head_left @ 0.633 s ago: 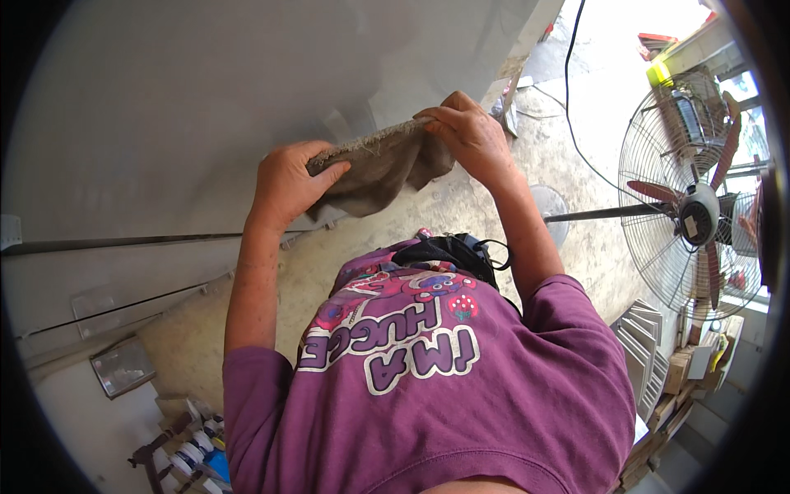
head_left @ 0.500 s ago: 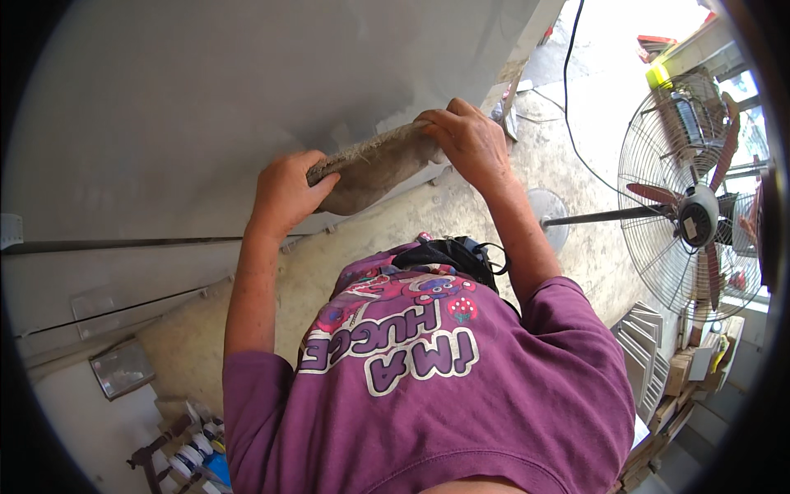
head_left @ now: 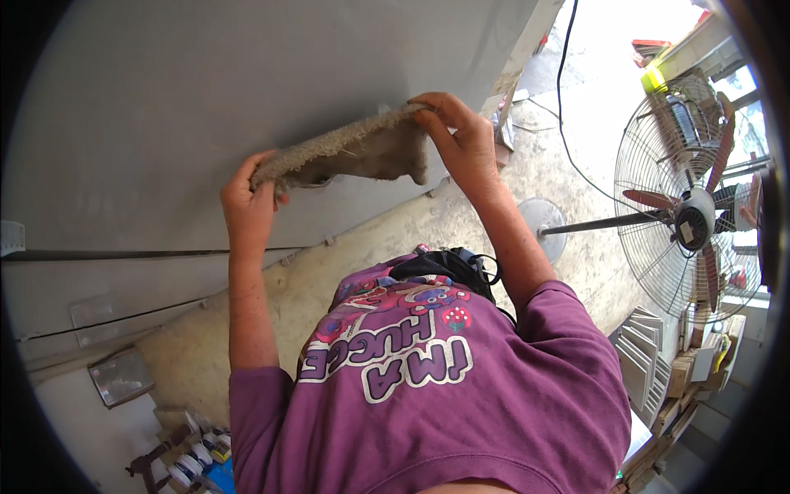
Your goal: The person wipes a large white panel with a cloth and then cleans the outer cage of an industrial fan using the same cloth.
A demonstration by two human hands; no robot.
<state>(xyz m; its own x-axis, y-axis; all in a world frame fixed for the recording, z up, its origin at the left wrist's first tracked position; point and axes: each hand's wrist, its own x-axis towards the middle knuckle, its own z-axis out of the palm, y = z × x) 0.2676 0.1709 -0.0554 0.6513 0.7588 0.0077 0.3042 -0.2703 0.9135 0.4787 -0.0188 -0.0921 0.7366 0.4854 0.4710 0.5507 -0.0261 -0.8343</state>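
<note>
A grey-brown cleaning cloth (head_left: 354, 152) with a fuzzy folded edge is stretched between my two hands in front of a large grey panel (head_left: 181, 90). My left hand (head_left: 251, 193) is closed on its left end, thumb below the edge. At the upper right corner, my right hand (head_left: 457, 132) pinches the cloth between thumb and fingers. The cloth's lower part hangs loose and sags between them. Whether it touches the panel behind I cannot tell.
A large caged fan (head_left: 691, 218) on a pole with a round base (head_left: 541, 230) stands at the right. A black cable (head_left: 562, 90) hangs near it. Flat boards (head_left: 646, 362) are stacked at the lower right. Tape rolls (head_left: 193, 461) and tools lie at the lower left.
My left hand has moved left and down, and my right hand slightly left and up. The cloth is spread wider, and more of its length shows between them.
</note>
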